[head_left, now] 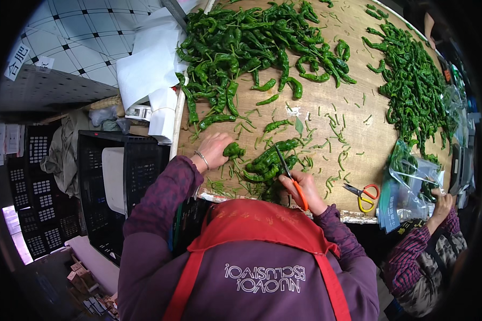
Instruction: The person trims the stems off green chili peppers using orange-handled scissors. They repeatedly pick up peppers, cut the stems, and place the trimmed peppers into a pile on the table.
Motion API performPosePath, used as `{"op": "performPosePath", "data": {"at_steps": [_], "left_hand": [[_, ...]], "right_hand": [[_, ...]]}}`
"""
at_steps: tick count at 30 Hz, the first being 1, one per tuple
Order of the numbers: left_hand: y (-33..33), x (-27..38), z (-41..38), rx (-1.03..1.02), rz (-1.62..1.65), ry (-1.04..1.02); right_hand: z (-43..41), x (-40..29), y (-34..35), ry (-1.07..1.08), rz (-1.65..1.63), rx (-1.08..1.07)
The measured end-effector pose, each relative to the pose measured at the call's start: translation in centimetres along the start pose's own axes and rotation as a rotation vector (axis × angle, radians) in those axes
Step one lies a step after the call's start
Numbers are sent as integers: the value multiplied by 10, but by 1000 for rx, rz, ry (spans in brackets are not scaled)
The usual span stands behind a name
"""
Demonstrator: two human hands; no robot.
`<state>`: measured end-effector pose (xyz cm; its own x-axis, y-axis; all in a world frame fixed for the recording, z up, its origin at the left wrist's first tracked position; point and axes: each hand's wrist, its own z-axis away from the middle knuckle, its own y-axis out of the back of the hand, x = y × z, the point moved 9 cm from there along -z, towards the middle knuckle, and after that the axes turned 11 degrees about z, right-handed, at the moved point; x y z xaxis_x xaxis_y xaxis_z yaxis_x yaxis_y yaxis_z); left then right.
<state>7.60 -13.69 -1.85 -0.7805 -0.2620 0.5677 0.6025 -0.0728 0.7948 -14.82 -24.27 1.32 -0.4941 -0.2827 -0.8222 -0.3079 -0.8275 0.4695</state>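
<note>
My left hand, with a bangle at the wrist, is closed around a green pepper whose blunt end sticks out on the right. The curled fingertips are hidden. In my right hand are scissors with an orange handle, their blades pointing away from me over a small heap of green peppers. Cut stems lie around that heap on the wooden tabletop. Beyond my left hand spreads a large pile of green peppers.
Another long pepper pile lies at the right. Scissors with red and yellow handles rest near the front edge. A co-worker's hand touches a clear plastic bag. At the left stand black plastic crates and white paper sheets.
</note>
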Motion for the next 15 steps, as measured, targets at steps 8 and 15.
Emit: {"op": "performPosePath", "data": {"at_steps": [8,15], "left_hand": [[19,0,16,141,674,231],[17,20,25,-18,870,228]], "right_hand": [[-11,-23,6,111,257,43],[-24,-59,6,212,505,3]]}}
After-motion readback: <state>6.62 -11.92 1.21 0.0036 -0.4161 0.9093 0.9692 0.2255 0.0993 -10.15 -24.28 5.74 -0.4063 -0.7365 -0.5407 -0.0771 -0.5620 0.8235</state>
